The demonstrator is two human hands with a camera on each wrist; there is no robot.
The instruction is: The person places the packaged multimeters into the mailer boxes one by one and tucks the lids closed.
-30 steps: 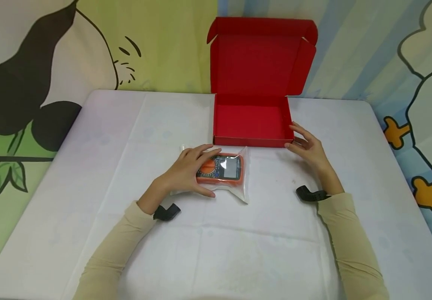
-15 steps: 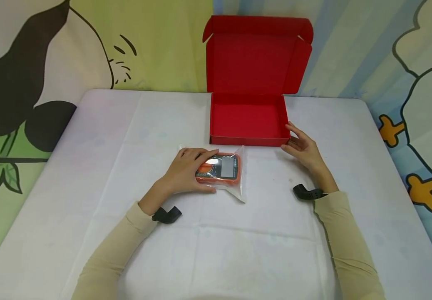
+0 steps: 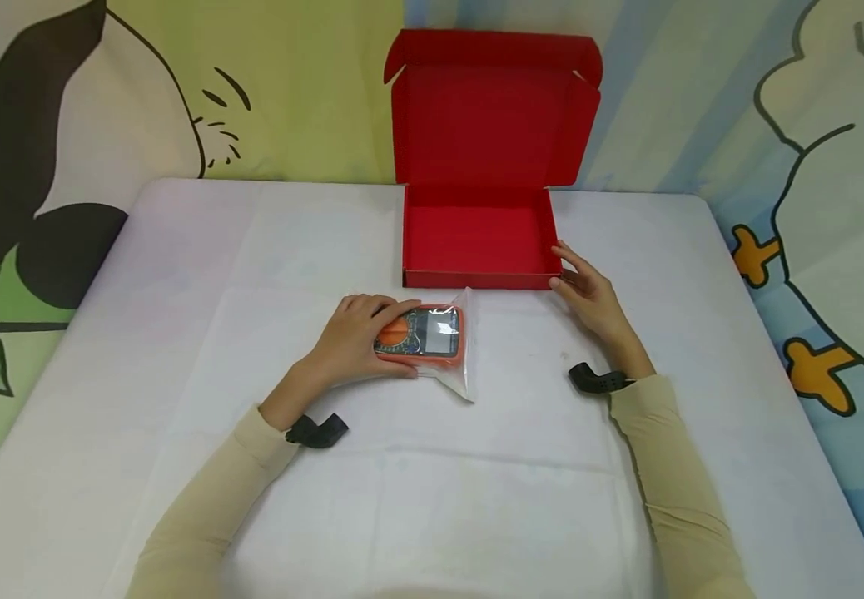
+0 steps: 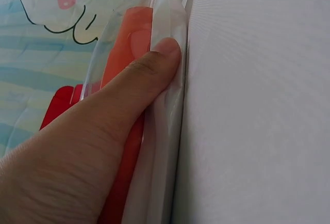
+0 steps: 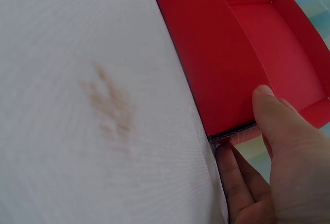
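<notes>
My left hand [image 3: 350, 341] grips an orange digital multimeter [image 3: 443, 333] lying face up in a clear plastic bag [image 3: 464, 383]. Its fingers lie along the far side and its thumb along the near side. In the left wrist view the thumb presses the bag against the meter's orange edge [image 4: 124, 48]. Just beyond stands a red cardboard box [image 3: 477, 280], lid raised at the back, with a bare inside. My right hand [image 3: 595, 301] holds the box's front right corner. In the right wrist view its thumb rests on the rim and other fingers are low by the corner.
A white cloth covers the table [image 3: 432, 507]. The raised box lid [image 3: 492, 125] stands before a cartoon-printed curtain [image 3: 297, 91] behind the table. Black wrist cameras [image 3: 317, 431] sit on both wrists. A brownish stain [image 5: 111, 102] marks the cloth near the box.
The whole head view has shifted, so everything sits further left. My left thumb has drawn in closer against the multimeter. The right hand stays at the box corner, and the box keeps its place.
</notes>
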